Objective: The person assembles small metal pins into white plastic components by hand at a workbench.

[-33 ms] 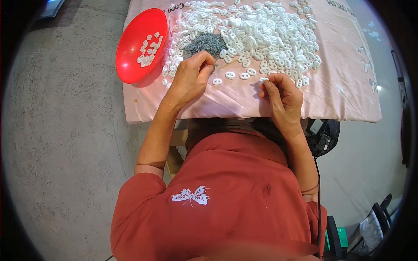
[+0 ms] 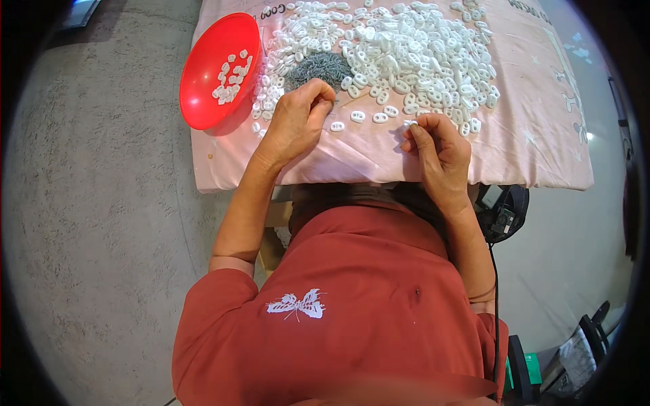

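A big heap of white oval plastic pieces with two holes [image 2: 426, 54] covers much of the table's far side. Left of its middle lies a dark grey pile of small thin metal-looking pieces [image 2: 318, 70], too fine to name. At the near edge of that pile my left hand [image 2: 298, 118] is pinched closed; what its fingertips hold is too small to make out. My right hand [image 2: 443, 152] pinches a white two-holed piece [image 2: 409, 124], mostly covered by thumb and fingers. Between my hands a few single white pieces [image 2: 338, 126] lie in a loose row.
A red bowl [image 2: 196, 101] at the left holds several whitish pieces. A thin wooden stick [image 2: 357, 99] lies by the grey pile. Pink patterned cloth [image 2: 514, 162] covers the table, its front edge close to my body. A black bag [image 2: 511, 220] hangs below the edge, right.
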`<control>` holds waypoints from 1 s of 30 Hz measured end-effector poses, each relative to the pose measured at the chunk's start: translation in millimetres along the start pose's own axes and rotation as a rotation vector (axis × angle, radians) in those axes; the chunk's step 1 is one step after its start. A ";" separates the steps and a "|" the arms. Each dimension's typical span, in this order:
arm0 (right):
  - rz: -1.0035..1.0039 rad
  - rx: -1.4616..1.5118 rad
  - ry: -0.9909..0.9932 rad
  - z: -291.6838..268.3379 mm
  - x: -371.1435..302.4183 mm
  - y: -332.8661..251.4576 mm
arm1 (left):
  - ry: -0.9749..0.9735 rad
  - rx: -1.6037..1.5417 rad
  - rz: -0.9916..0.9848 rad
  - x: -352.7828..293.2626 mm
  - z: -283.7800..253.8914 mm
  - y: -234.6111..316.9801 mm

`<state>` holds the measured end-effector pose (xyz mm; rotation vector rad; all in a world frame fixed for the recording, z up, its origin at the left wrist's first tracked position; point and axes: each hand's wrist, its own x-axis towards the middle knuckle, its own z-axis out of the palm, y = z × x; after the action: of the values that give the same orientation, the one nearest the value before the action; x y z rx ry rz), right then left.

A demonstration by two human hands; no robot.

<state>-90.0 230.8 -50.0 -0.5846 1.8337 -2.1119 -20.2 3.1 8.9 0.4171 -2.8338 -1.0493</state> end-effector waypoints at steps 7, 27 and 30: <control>-0.024 -0.032 -0.012 0.7 0.5 -1.7 | 0.032 0.043 0.079 -0.2 1.1 -2.4; -0.043 -0.177 -0.114 -3.0 4.5 -4.8 | -0.063 -0.283 0.251 3.2 34.3 57.3; -0.047 -0.162 -0.104 -2.0 3.8 -4.8 | -0.074 -0.243 0.271 3.6 34.9 57.2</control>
<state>-94.1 231.5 -45.1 -0.7686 1.9622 -1.9331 -42.7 65.5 19.6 -0.0266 -2.6744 -1.3472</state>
